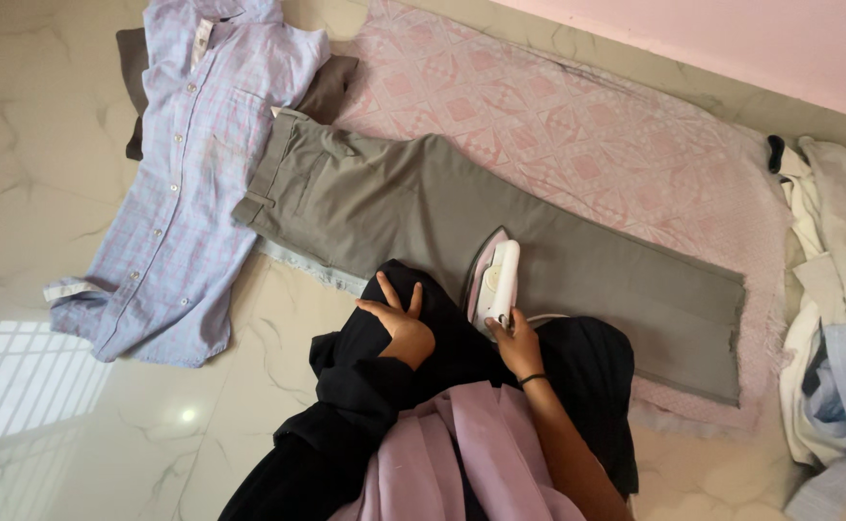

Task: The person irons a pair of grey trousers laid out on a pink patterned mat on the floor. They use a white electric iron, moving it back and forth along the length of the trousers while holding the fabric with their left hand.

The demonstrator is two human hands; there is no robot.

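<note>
Iron [496, 282] on grey trousers [500, 241], right hand [518, 342] fingers wrapped round it; left hand [402, 323] fingers spread.

I see marble floor [47, 241] w/ pink patterned mat [577, 125] laid flat; checked shirt [182, 183] left of mat, clothes heap [828, 318] at right edge; grey trousers [539, 251] on mat

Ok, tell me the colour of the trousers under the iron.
Olive-grey, plain. The head view shows the trousers best, with the iron on them.
</note>
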